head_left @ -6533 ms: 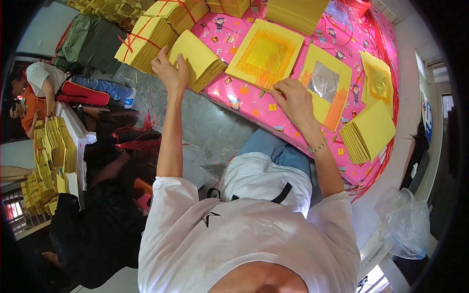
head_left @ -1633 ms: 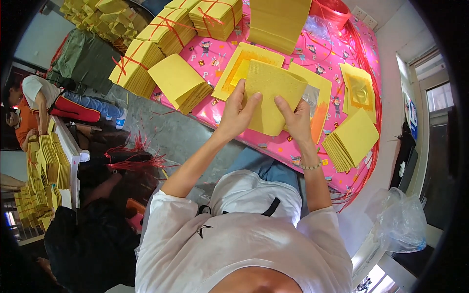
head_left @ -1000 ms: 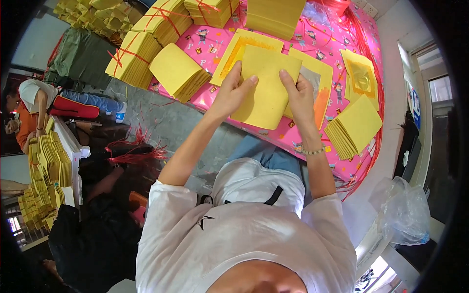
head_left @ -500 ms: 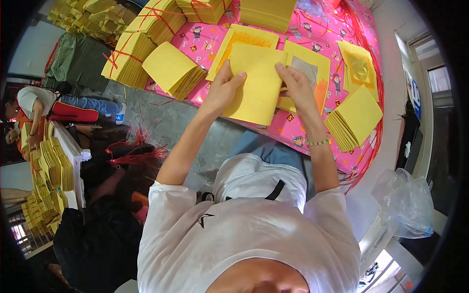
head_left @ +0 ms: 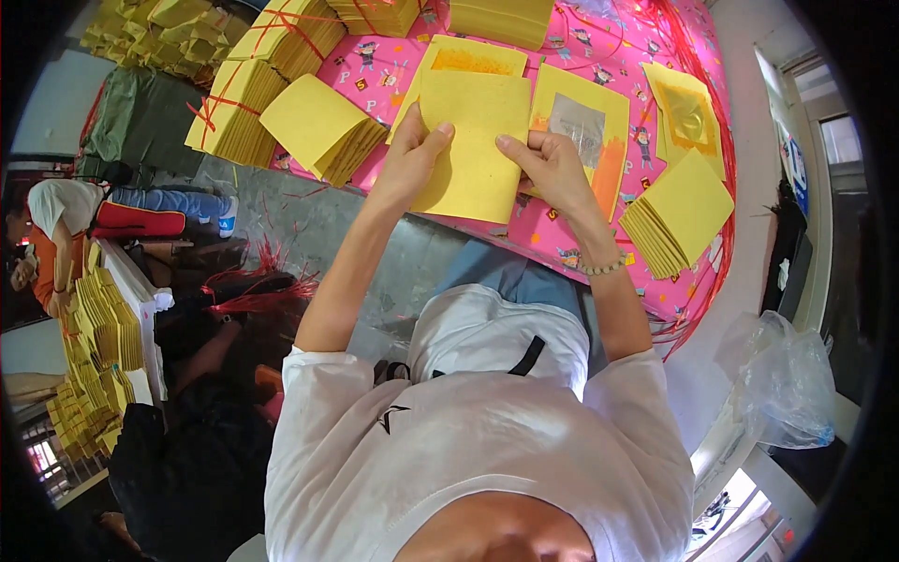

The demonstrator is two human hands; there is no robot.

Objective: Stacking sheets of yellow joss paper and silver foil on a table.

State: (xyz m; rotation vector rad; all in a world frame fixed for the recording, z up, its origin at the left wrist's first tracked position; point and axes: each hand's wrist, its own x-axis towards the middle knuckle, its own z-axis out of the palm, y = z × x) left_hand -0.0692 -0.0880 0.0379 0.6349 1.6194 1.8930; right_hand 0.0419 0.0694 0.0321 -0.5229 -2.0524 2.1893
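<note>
Between my two hands is a yellow paper sheet (head_left: 473, 140), held up over the near edge of a pink patterned tablecloth (head_left: 384, 66). My left hand (head_left: 419, 155) grips its left side, thumb on the front. The right side is pinched by my right hand (head_left: 551, 167), its thumb also in front. Partly hidden behind the sheet lies yellow paper with an orange-smeared patch (head_left: 478, 61). Just beyond my right hand is more yellow paper with a silver rectangle (head_left: 576, 126) and orange colouring.
Folded yellow stacks lie left (head_left: 323, 126) and right (head_left: 679, 215); red-tied bundles (head_left: 239, 108) stand at the far left. Yellow paper with a gold patch (head_left: 688, 112) is at right. Red strings (head_left: 716, 272) hang along the table's right edge. Another person (head_left: 70, 206) works at a side table.
The paper sheet has shifted slightly left and toward the far side with both hands. My right hand has slid a little lower along its right edge.
</note>
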